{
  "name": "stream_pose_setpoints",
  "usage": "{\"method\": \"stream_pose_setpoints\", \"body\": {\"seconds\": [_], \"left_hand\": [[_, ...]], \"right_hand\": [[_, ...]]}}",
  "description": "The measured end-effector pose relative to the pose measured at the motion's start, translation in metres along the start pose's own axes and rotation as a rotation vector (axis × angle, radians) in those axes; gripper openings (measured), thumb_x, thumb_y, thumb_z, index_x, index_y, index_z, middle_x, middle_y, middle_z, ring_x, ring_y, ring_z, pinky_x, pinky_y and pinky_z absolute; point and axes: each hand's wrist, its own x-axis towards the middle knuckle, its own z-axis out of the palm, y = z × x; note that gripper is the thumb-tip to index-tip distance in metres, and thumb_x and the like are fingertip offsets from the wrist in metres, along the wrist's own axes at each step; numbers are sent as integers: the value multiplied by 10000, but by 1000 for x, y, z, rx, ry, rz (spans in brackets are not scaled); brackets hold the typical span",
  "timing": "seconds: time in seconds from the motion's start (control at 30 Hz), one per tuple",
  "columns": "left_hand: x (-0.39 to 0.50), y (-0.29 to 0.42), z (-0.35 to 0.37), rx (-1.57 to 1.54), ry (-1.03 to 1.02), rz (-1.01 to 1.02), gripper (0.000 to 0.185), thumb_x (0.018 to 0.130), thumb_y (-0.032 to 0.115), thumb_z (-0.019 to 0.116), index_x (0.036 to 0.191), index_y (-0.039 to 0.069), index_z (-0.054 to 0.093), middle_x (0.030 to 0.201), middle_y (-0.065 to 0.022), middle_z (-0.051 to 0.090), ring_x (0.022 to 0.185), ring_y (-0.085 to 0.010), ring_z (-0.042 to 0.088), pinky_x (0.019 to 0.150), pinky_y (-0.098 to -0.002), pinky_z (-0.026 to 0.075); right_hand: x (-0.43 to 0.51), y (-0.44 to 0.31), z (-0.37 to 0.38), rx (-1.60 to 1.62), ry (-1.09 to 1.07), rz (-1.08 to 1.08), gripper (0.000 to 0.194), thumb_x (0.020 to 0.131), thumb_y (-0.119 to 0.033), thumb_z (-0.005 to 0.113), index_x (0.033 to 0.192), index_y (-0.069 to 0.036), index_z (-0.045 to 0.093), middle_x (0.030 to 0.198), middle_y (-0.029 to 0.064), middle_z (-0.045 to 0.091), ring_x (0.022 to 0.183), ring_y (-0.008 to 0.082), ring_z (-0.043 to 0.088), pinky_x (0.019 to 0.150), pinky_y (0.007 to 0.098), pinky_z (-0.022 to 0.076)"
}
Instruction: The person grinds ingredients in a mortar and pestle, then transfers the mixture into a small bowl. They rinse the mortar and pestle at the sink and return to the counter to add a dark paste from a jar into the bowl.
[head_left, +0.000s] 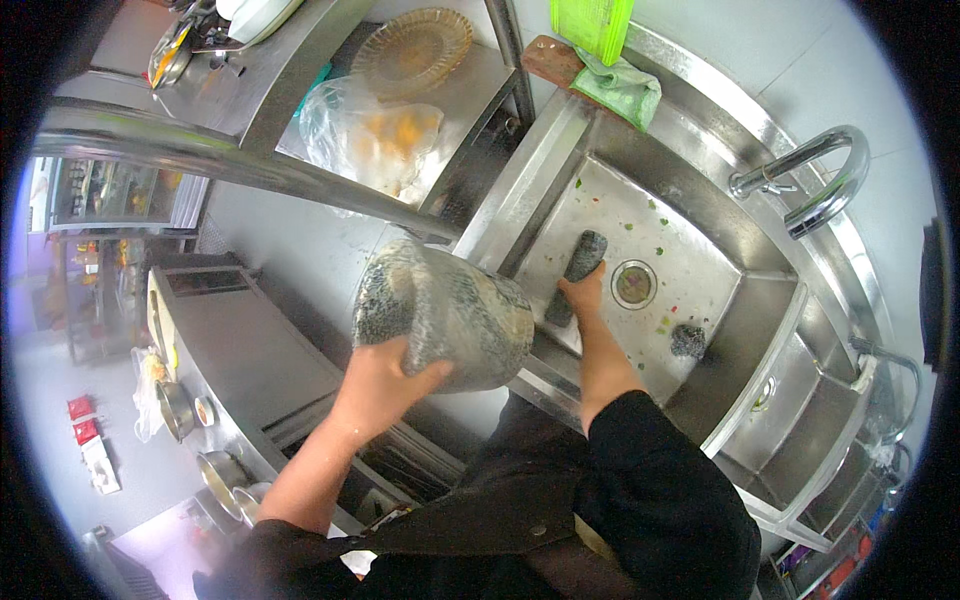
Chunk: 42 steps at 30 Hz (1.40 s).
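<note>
My left hand (394, 375) grips a large, mottled grey stone mortar (442, 319) by its near side, tilted in the air to the left of the steel sink basin (686, 225). Inside the basin, my right hand (585, 291) is closed around a dark grey stone pestle (585, 259), left of the drain (634, 285). A dark steel-wool scourer (688, 341) lies on the basin floor right of the drain. Green and red food scraps are scattered around it. The mortar's opening is turned out of sight.
A chrome tap (832, 180) arches at the basin's right side. Behind it lie a green cloth (622, 86) and a bright green plastic basket (592, 26). A steel shelf at upper left holds a plastic bag (375, 139) and a ribbed dish (412, 52). A second basin (787, 420) adjoins at right.
</note>
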Motion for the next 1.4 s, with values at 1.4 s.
{"method": "stream_pose_setpoints", "body": {"seconds": [1.4], "left_hand": [[-29, -105, 81, 290, 457, 997, 188, 771, 311, 622, 797, 135, 559, 807, -36, 566, 838, -225, 565, 762, -372, 439]], "right_hand": [[-244, -343, -128, -1310, -935, -560, 817, 718, -474, 736, 1210, 107, 439, 1014, 319, 635, 973, 429, 630, 857, 447, 499]]}}
